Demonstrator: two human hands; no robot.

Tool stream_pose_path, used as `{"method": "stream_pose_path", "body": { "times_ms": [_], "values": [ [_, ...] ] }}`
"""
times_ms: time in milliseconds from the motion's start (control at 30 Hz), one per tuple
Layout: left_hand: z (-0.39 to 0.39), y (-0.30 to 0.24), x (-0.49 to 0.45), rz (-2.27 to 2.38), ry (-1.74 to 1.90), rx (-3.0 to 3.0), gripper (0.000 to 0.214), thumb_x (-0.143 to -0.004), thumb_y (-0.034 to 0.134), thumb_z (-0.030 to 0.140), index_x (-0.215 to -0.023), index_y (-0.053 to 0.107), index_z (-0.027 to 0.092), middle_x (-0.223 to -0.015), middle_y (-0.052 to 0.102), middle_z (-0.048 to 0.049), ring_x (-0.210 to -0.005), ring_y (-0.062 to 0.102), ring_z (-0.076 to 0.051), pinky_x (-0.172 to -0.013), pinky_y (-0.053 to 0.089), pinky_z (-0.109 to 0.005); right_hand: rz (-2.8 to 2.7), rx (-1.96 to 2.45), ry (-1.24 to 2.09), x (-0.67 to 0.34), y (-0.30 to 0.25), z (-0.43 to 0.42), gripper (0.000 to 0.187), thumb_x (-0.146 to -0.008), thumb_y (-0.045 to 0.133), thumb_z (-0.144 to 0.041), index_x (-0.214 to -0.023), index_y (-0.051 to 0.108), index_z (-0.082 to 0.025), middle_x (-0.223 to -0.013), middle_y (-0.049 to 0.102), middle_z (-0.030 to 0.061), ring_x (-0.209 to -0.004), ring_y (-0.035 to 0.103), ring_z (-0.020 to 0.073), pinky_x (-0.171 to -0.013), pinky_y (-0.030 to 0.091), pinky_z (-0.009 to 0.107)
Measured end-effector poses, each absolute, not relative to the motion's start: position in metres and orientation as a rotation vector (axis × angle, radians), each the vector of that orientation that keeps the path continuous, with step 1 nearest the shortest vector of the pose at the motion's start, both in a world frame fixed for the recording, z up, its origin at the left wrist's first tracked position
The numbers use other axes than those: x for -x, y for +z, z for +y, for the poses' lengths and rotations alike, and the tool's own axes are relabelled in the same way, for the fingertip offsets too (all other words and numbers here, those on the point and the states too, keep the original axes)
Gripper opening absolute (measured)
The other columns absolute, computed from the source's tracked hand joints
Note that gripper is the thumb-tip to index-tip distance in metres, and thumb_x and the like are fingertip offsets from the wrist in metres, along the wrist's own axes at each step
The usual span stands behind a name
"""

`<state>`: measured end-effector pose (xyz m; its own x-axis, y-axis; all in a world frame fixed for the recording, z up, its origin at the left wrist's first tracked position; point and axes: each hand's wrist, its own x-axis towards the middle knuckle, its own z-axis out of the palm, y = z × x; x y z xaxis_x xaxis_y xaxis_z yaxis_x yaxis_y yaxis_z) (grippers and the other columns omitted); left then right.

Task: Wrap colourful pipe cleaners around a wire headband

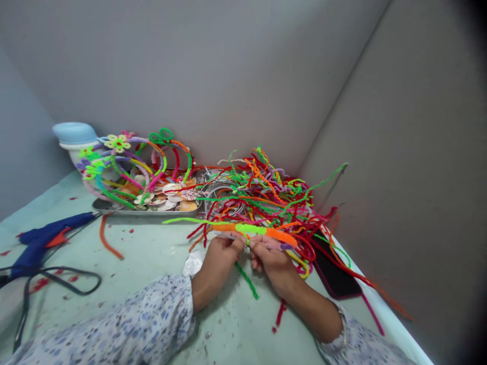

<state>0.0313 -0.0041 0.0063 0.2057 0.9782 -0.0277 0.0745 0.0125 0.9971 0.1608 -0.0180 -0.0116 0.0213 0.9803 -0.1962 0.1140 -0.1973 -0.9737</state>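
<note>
My left hand (221, 261) and my right hand (272, 261) meet over the front of the table, fingers pinched together. Between them is a curved headband (251, 229) wrapped in orange, lime green, pink and purple pipe cleaner. A thin pale part of the band runs through my left fingers. At my right fingertips, a bit of lime green pipe cleaner shows against the band. One long light green strand sticks out leftward from the wrapped part. Under my hands, a darker green pipe cleaner (247, 280) points down toward the table; its upper end is hidden.
Behind my hands lies a tangled heap of colourful pipe cleaners (266, 187) with coiled wire (224, 197). A metal tray (152, 212) holds shells and finished headbands (125, 162). On the left are a blue glue gun (49, 233) and a lidded tub (76, 137). A dark phone (335, 274) lies right.
</note>
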Motion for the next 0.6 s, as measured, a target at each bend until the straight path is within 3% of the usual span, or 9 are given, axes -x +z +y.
{"method": "stream_pose_path", "body": {
  "times_ms": [233,600],
  "values": [
    [-0.003,0.0,-0.032,0.981,1.019,-1.363,0.015,-0.073,0.047,0.016,-0.059,0.054,0.017,-0.057,0.057,0.0004,-0.064,0.056,-0.015,-0.064,0.043,-0.026,-1.208,1.407,1.289,-0.162,-0.014,-0.019,0.029,-0.075,0.049,-0.036,-0.054,0.051,-0.017,-0.047,0.05,-0.003,-0.042,0.044,0.0078,-0.044,0.036,0.019],
    [-0.003,-0.004,-0.031,1.224,1.022,-1.444,0.01,-0.07,0.05,0.017,-0.061,0.054,0.017,-0.06,0.058,0.001,-0.058,0.052,-0.014,-0.056,0.041,-0.024,-1.257,1.517,1.24,-0.159,-0.009,-0.022,0.032,-0.074,0.048,-0.037,-0.049,0.051,-0.017,-0.042,0.05,-0.0028,-0.04,0.043,0.0079,-0.043,0.034,0.019]
  ]
}}
